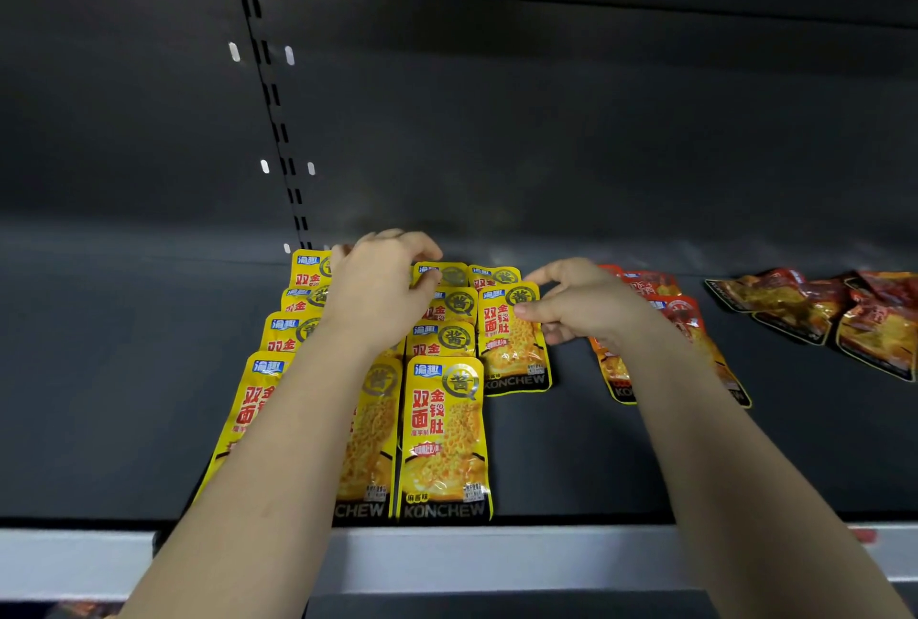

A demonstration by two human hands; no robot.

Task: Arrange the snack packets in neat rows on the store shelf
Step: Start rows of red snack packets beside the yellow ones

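Lying in overlapping rows behind the shelf lip (546, 554), yellow snack packets (442, 439) cover the left side. Farther in, the right hand (586, 305) pinches one yellow packet (514, 350) by its top edge, while the left hand (377, 290) curls over the back ones, grip unclear. Red packets (790, 303) lie rightward.

A dark back panel (546, 121) rises behind; a slotted upright (278, 121) divides it.
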